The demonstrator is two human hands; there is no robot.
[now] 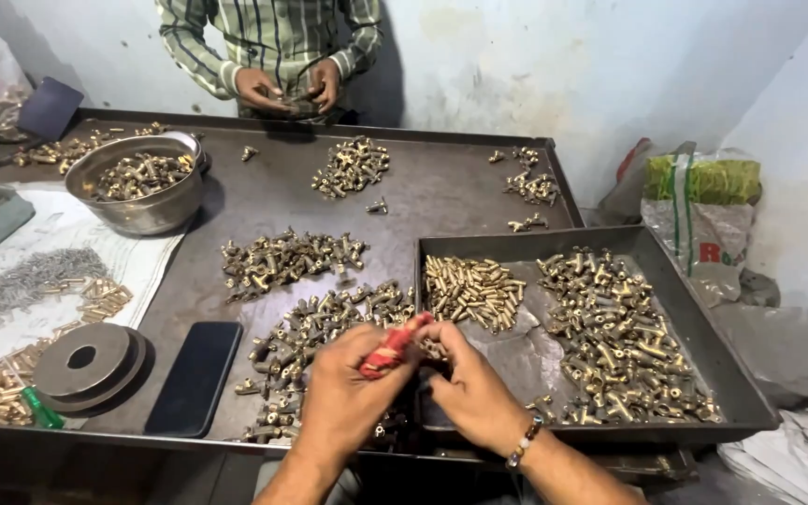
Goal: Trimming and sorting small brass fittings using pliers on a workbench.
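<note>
Head view: both hands meet just at the near-left corner of the dark rectangular metal tray (731, 374). The left hand (348, 397) has its grip clamped on a red-handled tool (393, 346), a small screwdriver by the look of it. The handle's long axis slants up and to the right, toward the right hand (468, 388). That right hand's fingers are pinched together around something small and brass-coloured at the tool's tip; the piece itself is mostly hidden, so its exact shape is not clear. The two hands are touching, the tool between them.

Inside the tray: a heap of bright brass pins (471, 290) at its left, and a bigger heap of brass fittings (619, 337) at its right. Left of the tray, on the dark metal surface (441, 187), lie more loose fittings and a black phone (194, 377). Beyond the tray, at the far edge, a second person's hands (290, 89) work on their own piece.
</note>
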